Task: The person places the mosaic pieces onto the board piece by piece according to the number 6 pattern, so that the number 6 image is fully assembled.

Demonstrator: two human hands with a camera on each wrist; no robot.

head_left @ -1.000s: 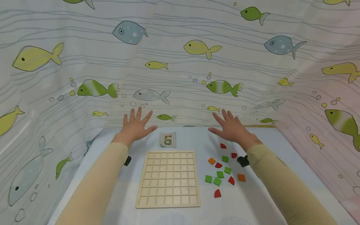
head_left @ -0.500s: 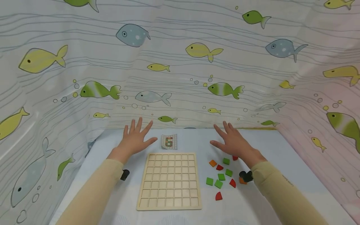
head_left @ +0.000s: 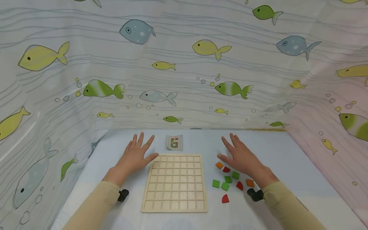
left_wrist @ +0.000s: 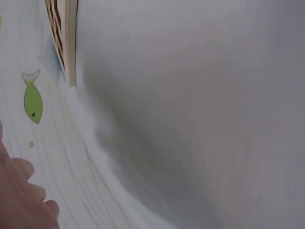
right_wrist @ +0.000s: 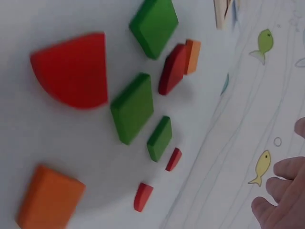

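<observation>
My left hand [head_left: 134, 159] hovers with spread fingers by the far left corner of a wooden grid board [head_left: 176, 183], thumb tip overlapping its edge in the head view. My right hand [head_left: 242, 159], also spread and holding nothing, is over the far side of a scatter of flat pieces. Among these are green squares [head_left: 216, 183], red quarter-circles [head_left: 225, 198] and orange squares [head_left: 250, 183]; part of the scatter is hidden under the right hand. In the right wrist view a red quarter-circle [right_wrist: 74, 71] and an orange square [right_wrist: 50, 198] lie nearest the camera.
Behind the board lies a small pattern card [head_left: 174, 142] with a coloured figure on a grid. A fish-print curtain [head_left: 184, 80] encloses the back and sides of the pale table [head_left: 198, 140]. Black wrist cameras [head_left: 123, 195] sit under both wrists.
Both hands have come down and back toward the body, from in front of the curtain to low over the table. The right hand now covers some far pieces. Board and card stay put.
</observation>
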